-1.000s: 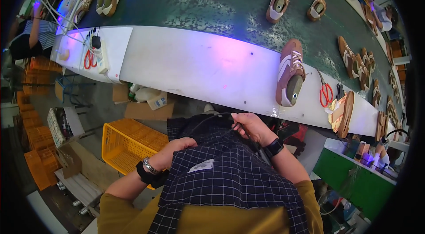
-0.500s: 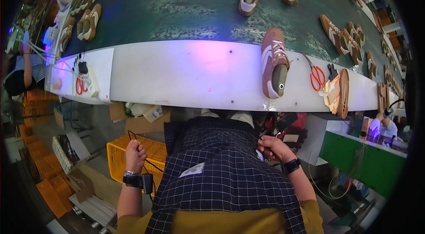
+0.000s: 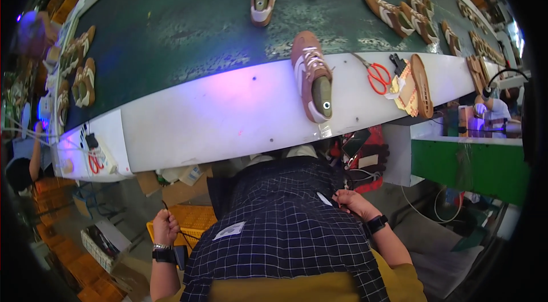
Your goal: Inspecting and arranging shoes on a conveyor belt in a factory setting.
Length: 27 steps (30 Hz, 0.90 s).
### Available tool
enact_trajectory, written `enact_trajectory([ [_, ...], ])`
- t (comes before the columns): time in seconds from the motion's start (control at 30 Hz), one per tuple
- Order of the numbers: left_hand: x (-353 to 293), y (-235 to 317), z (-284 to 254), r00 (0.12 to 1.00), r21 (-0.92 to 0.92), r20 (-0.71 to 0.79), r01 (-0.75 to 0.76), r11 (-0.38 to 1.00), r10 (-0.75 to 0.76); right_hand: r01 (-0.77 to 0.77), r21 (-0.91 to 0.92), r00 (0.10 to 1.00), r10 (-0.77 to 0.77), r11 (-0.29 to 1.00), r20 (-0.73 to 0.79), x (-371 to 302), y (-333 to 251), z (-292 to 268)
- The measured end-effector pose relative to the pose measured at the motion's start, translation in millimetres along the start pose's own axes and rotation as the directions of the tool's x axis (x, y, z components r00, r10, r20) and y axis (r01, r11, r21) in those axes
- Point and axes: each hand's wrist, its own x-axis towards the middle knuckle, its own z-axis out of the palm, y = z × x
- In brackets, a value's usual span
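Note:
My left hand (image 3: 166, 228) is closed around a thin black cord (image 3: 186, 238), held out beside my apron; part of the cord sticks up above the fist. On the other side, my right hand (image 3: 355, 204) pinches a dark strand at the edge of the dark checked apron (image 3: 268, 222), most of it hidden by the fingers. Close to those fingers, a small white piece (image 3: 324, 198) shows on the apron. Ahead of me, a brown and white sneaker (image 3: 312, 76) rests across the edge of the white ledge (image 3: 211, 113), toe pointing away. Neither hand touches it.
Beyond the ledge runs a green belt (image 3: 171, 33) with several sneakers. Red-handled scissors (image 3: 378, 78), a patterned paper piece (image 3: 406, 93) and a brown sole (image 3: 421, 85) lie to the right. A yellow crate (image 3: 191, 217) stands low left. Another person's arm (image 3: 36, 153) shows far left.
The view has swung right, so the ledge and shoes appear shifted left and tilted. Both hands keep their grips, the left now slightly lower beside the apron.

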Motion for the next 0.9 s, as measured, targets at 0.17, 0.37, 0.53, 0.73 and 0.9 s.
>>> enact_trajectory([
  [0.17, -1, 5, 32, 0.995, 0.065, 0.099, -0.037, 0.997, 0.031, -0.039, -0.026, 0.999, 0.039, 0.999, -0.018, -3, -26, 4],
  [0.37, -9, 17, 101, 0.931, 0.044, 0.337, -0.162, 0.986, 0.138, 0.165, -0.336, 0.983, -0.183, 0.927, -0.022, 6, -94, 6],
  [0.53, 5, 18, 129, 0.867, 0.167, 0.491, -0.186, 0.968, 0.082, 0.212, -0.427, 0.971, -0.237, 0.879, -0.005, 21, -128, 2],
  [0.73, 18, 24, 136, 0.835, 0.255, 0.550, -0.131, 0.958, -0.032, 0.171, -0.387, 0.961, -0.240, 0.906, -0.137, 39, -120, -27],
  [0.9, 22, 21, 143, 0.853, 0.311, 0.520, -0.130, 0.942, -0.054, 0.140, -0.339, 0.961, -0.210, 0.930, -0.181, 44, -97, -37],
])
